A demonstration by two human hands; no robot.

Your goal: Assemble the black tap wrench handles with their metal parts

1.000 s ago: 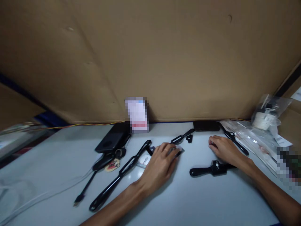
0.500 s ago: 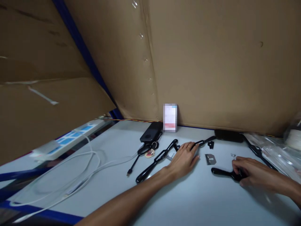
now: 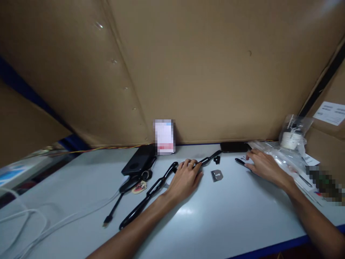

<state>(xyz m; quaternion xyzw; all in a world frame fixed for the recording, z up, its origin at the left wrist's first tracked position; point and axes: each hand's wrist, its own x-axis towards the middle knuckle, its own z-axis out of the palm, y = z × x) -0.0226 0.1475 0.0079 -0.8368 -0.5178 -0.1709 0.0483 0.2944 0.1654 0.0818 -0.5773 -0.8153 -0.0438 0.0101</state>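
My left hand [image 3: 185,177] lies palm down over black metal handled pieces, its fingers spread a little; what is under the palm is hidden. One black handled tool [image 3: 147,198] extends toward the front left of it, and a slim black handle [image 3: 210,158] shows beyond its fingertips. My right hand [image 3: 260,163] is at the back right, fingers curled over a black-handled piece [image 3: 239,161], mostly hidden beneath it. Between the hands lie a flat metal blade [image 3: 217,175] with a slot and a small black part [image 3: 216,160].
A lit phone [image 3: 164,136] leans on the cardboard wall. Near it are a black power bank [image 3: 138,160], a short black cable [image 3: 114,208] and a round tag [image 3: 139,187]. A dark phone [image 3: 234,146], plastic bags and a white jar [image 3: 291,140] stand at the back right.
The view has swung to the right. My right hand has moved back, farther from the front, with the black-handled piece. My left hand stays resting on the black pieces.
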